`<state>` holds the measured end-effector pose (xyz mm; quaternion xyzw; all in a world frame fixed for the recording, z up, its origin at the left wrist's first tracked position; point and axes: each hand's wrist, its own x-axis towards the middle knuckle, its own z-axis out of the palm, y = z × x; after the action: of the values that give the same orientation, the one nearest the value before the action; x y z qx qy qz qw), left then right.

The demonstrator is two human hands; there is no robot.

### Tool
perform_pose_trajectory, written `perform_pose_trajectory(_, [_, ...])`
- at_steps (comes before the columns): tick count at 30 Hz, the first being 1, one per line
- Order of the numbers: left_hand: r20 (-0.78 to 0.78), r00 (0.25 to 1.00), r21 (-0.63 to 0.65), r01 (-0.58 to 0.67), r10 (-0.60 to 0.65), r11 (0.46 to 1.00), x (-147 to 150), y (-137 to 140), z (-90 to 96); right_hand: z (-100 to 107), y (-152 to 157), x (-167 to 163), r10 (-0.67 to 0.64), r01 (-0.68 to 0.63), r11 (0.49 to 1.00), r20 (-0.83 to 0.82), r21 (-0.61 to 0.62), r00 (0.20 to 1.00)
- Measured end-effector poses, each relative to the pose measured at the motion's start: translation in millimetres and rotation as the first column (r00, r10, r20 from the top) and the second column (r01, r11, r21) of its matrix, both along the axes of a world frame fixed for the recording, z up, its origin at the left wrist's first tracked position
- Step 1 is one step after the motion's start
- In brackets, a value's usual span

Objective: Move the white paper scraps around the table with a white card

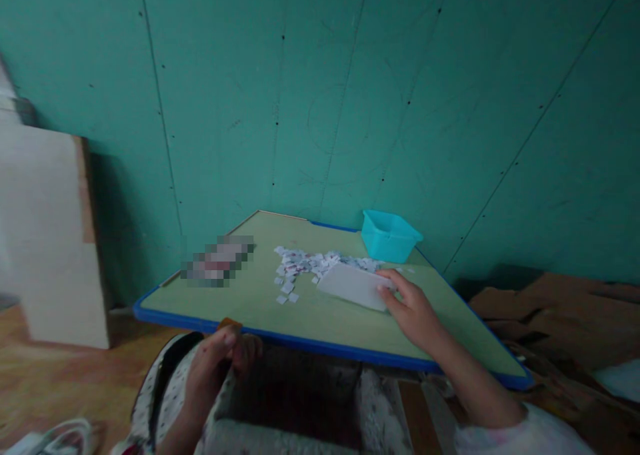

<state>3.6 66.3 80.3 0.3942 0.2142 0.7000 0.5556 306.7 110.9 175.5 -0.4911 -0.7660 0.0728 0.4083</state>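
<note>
My right hand (407, 305) grips the right end of a flat white piece (353, 285), perhaps a shallow lid or tray, thumb on the near side. The piece is tilted against the near side of a heap of small white paper squares (305, 263). A few squares lie apart from the heap, nearer the front. At the table's front edge, my left hand (220, 355) is closed with curled fingers. A small orange-brown thing (230, 323) shows just above its knuckles; whether the fingers hold it cannot be made out.
A turquoise plastic basket (393, 238) stands at the table's back right. A blurred-out flat item (217, 261) lies at the left. Blue trim edges the pale table (190, 305). Under the front edge is an open speckled box (280, 435). Cardboard (555, 301) lies at right; a white board (55, 241) leans left.
</note>
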Motion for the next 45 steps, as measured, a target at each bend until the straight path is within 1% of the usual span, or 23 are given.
perform_pose_trajectory(2, [0.012, 1.0, -0.011, -0.013, 0.013, 1.0, 2.0, -1.8, 0.1, 2.2, 14.7, -3.1, -0.036, 0.026, 0.995, -0.106, -0.094, 0.994])
perform_pose_trajectory(5, [0.015, 1.0, -0.003, -0.015, 0.015, 1.0, 3.7, -2.6, -0.9, 3.3, 44.0, -9.3, -0.088, 0.027, 0.964, -0.221, -0.266, 0.971])
perform_pose_trajectory(7, [0.044, 0.999, 0.015, -0.008, 0.008, 1.0, 3.2, -2.3, -2.4, 1.3, 62.6, -12.3, -0.126, 0.023, 0.941, -0.287, -0.338, 0.95])
perform_pose_trajectory(9, [0.062, 0.998, 0.03, -0.001, -0.001, 1.0, 1.4, -1.7, -4.3, -2.9, 75.7, -13.7, -0.166, 0.035, 0.926, -0.322, -0.376, 0.932])
perform_pose_trajectory(12, [0.044, 0.999, 0.044, 0.013, -0.015, 0.999, -1.9, -0.7, -5.7, -11.1, 81.2, -15.2, -0.187, 0.013, 0.904, -0.367, -0.427, 0.911])
perform_pose_trajectory(16, [-0.027, 1.0, 0.091, -0.013, 0.015, 0.996, -2.4, 0.2, -3.4, -17.6, 70.9, -20.8, -0.105, -0.156, 0.848, -0.449, -0.506, 0.887])
perform_pose_trajectory(18, [-0.038, 0.997, 0.1, -0.061, 0.065, 0.993, -0.1, -0.1, -1.5, -18.0, 66.4, -23.5, -0.072, -0.221, 0.819, -0.477, -0.529, 0.876])
perform_pose_trajectory(20, [-0.048, 0.995, 0.098, -0.085, 0.09, 0.992, 2.9, -1.1, 0.5, -17.6, 65.0, -24.1, -0.067, -0.255, 0.807, -0.511, -0.533, 0.857])
perform_pose_trajectory(23, [-0.05, 0.994, 0.09, -0.097, 0.102, 0.991, 6.2, -3.1, 3.4, -18.1, 67.4, -21.4, -0.083, -0.261, 0.815, -0.55, -0.517, 0.831])
perform_pose_trajectory(27, [-0.04, 0.996, 0.12, -0.079, 0.084, 0.99, 5.1, -2.6, 3.7, -21.0, 70.2, -18.8, -0.08, -0.237, 0.821, -0.516, -0.519, 0.853])
perform_pose_trajectory(30, [-0.049, 0.997, 0.139, -0.045, 0.053, 0.989, 2.6, -0.5, 2.2, -22.3, 68.5, -21.2, -0.076, -0.255, 0.807, -0.522, -0.533, 0.85])
perform_pose_trajectory(32, [-0.036, 0.999, 0.128, -0.033, 0.038, 0.991, 1.5, 0.2, 2.1, -21.6, 65.2, -23.9, -0.076, -0.293, 0.772, -0.539, -0.564, 0.839])
perform_pose_trajectory(36, [-0.054, 0.998, 0.11, -0.028, 0.034, 0.994, -0.1, 0.1, 2.5, -16.5, 56.0, -28.5, -0.071, -0.389, 0.659, -0.568, -0.644, 0.82])
perform_pose_trajectory(38, [-0.085, 0.995, 0.115, -0.038, 0.048, 0.993, -1.6, 0.4, 1.2, -13.6, 52.3, -29.4, -0.087, -0.415, 0.63, -0.59, -0.657, 0.803])
perform_pose_trajectory(41, [-0.093, 0.995, 0.158, -0.02, 0.035, 0.987, -4.4, 2.1, -2.9, -10.9, 50.8, -28.9, -0.105, -0.428, 0.628, -0.616, -0.65, 0.781])
perform_pose_trajectory(43, [-0.074, 0.997, 0.19, -0.01, 0.024, 0.982, -5.8, 3.7, -5.7, -10.5, 52.1, -27.6, -0.112, -0.423, 0.642, -0.625, -0.639, 0.773])
perform_pose_trajectory(45, [-0.05, 0.998, 0.196, -0.012, 0.022, 0.98, -6.3, 5.1, -7.5, -10.8, 54.1, -26.5, -0.118, -0.41, 0.653, -0.621, -0.636, 0.775])
